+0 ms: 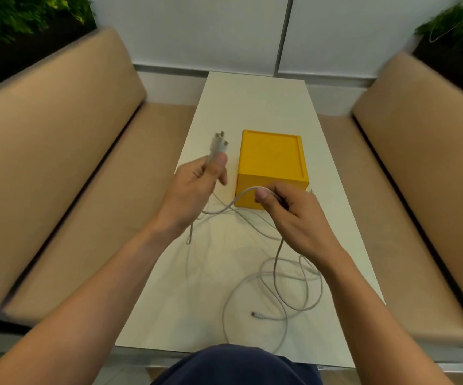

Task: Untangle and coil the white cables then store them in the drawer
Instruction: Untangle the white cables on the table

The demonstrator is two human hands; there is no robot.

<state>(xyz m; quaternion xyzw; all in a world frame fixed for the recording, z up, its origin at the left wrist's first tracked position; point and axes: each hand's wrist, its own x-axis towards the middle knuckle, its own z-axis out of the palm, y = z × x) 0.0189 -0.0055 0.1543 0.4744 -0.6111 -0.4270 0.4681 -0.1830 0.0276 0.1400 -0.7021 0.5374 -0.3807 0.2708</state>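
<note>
1. While untangling is underway, the left hand (pixel 197 187) is gripping the plugs (pixel 218 143), which are poking out above its thumb.
2. The right hand (pixel 294 215) is pinching a cable (pixel 237 199), with loops (pixel 280 290) trailing below its fingers.
3. Drawing the strands apart is probably coming next.

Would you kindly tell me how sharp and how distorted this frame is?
Head view: the left hand and the cable ends it holds are motion-blurred; the right hand and yellow drawer box look sharper; the benches splay outward from wide-angle distortion and smear at the edges; light is soft, without glare on the table.
</note>
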